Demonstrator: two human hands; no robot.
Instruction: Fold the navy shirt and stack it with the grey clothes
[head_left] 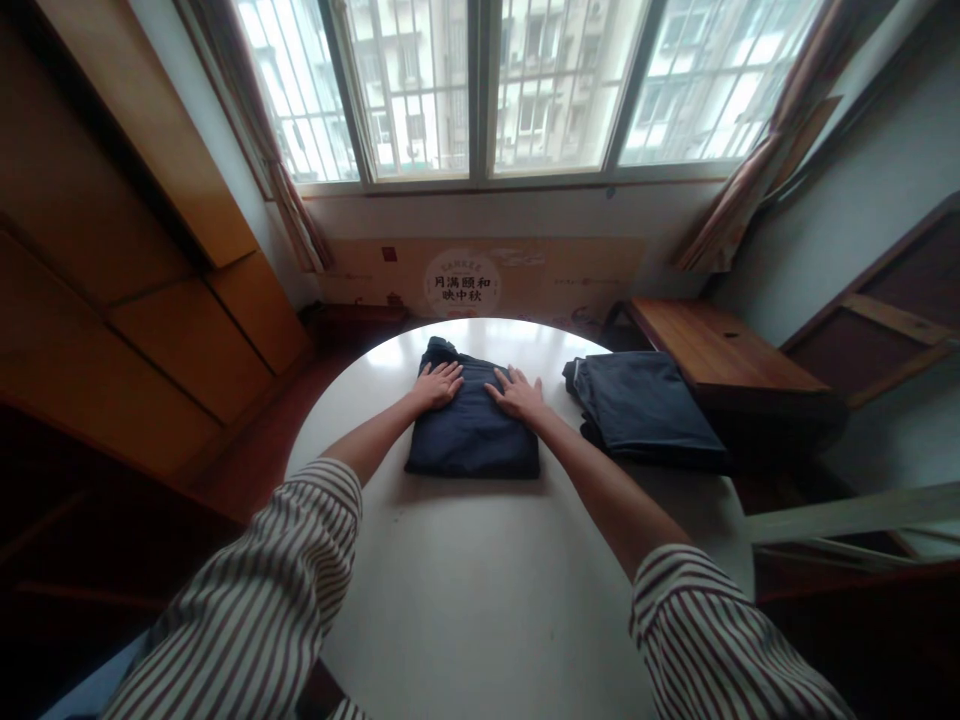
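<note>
Your left hand (436,386) and right hand (519,394) lie flat on the folded navy garment (472,430), fingers (452,374) spread apart, clamped on nothing; the palms appear to press the fold down; the garment sits mid-way on the round white surface (465,580); a folded grey garment (637,408) lies at 3 o'clock, a wooden side table (720,345) beyond at 2 o'clock.

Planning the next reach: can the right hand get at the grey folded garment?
Likely yes: the right hand rests on the navy folded garment, and only white tabletop separates it from the grey folded garment.
</note>
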